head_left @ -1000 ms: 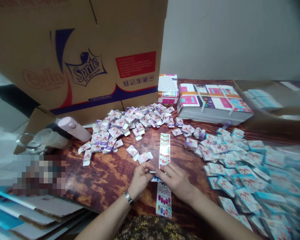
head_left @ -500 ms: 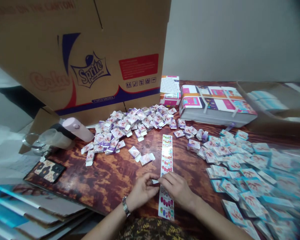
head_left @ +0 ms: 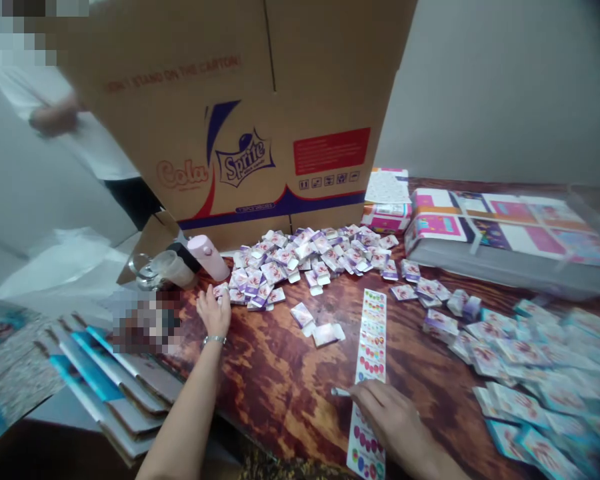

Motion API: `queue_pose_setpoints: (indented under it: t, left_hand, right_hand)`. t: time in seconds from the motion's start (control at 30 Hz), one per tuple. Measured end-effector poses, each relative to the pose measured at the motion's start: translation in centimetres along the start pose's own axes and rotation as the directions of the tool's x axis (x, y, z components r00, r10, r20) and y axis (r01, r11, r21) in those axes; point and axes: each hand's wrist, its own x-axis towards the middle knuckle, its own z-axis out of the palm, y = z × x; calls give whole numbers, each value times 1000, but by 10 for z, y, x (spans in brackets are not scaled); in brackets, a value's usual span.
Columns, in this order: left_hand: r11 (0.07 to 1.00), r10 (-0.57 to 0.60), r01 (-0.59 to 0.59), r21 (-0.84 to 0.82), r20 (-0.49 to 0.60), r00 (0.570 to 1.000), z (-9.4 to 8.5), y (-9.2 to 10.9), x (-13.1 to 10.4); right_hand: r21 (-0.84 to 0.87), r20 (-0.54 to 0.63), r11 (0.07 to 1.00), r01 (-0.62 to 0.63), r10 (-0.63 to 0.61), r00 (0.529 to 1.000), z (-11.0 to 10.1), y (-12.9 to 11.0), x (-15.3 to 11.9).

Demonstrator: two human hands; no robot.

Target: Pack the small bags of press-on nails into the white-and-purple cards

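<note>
At the left edge of the carton pile (head_left: 305,257), the left hand (head_left: 214,315) has its fingers parted around a small purple-and-white carton (head_left: 221,289) (whether they grip it, I cannot tell), while the right hand (head_left: 389,417) pinches a thin pale piece (head_left: 339,392) over the nail-design strip (head_left: 373,337) lying on the wood-grained table (head_left: 275,373).

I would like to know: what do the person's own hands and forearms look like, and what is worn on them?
The left hand and right hand wear no gloves, and no sleeves show on the forearms. A silvery band circles the left wrist; whether watch or bracelet, I cannot tell.
</note>
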Motion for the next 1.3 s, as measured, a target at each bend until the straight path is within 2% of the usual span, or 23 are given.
queue_pose_setpoints:
  t: [0.07,0.17,0.33,0.5,0.63,0.77,0.93,1.0,1.03,1.17,1.2,1.3]
  left_hand:
    - [996,-88,88,9,10,996,5,-4,20]
    - [988,-154,154,6,96,983,17,-2,25]
    - [994,-71,89,-70,222,972,45,19,-10]
    - [973,-31,90,-213,266,963,69,57,-52]
    - [935,21,90,-343,308,951,83,87,-71]
    - [894,100,62,-444,334,937,82,96,-83]
    - [852,217,-39,-522,284,934,52,79,-104]
    - [841,287,-87,-534,304,908,42,72,-115]
    - [835,349,-136,-533,323,880,38,70,-120]
    - [764,617,-410,-499,375,692,41,77,-129]
    - [740,651,-446,-504,371,662,44,81,-129]
    - [688,709,-494,-532,344,616,53,93,-127]
  right_hand:
    - [-2,-26,1000,14,-14,1000,1,-4,3]
    - [7,-62,1000,14,-13,998,2,-8,3]
    - [19,-22,1000,-16,16,1000,12,-8,1]
    - [-30,67,999,-41,43,997,27,-5,16]
    - [-19,129,997,-75,77,989,35,5,36]
    - [39,135,995,-91,85,987,34,18,59]
    - [125,74,989,-77,68,995,23,28,79]
    - [131,86,987,-91,80,993,22,29,79]
    - [128,104,986,-103,90,990,22,30,78]
    - [81,161,988,-131,117,980,26,32,77]
    - [69,162,990,-123,111,981,25,32,79]
    - [83,137,993,-84,72,988,18,33,81]
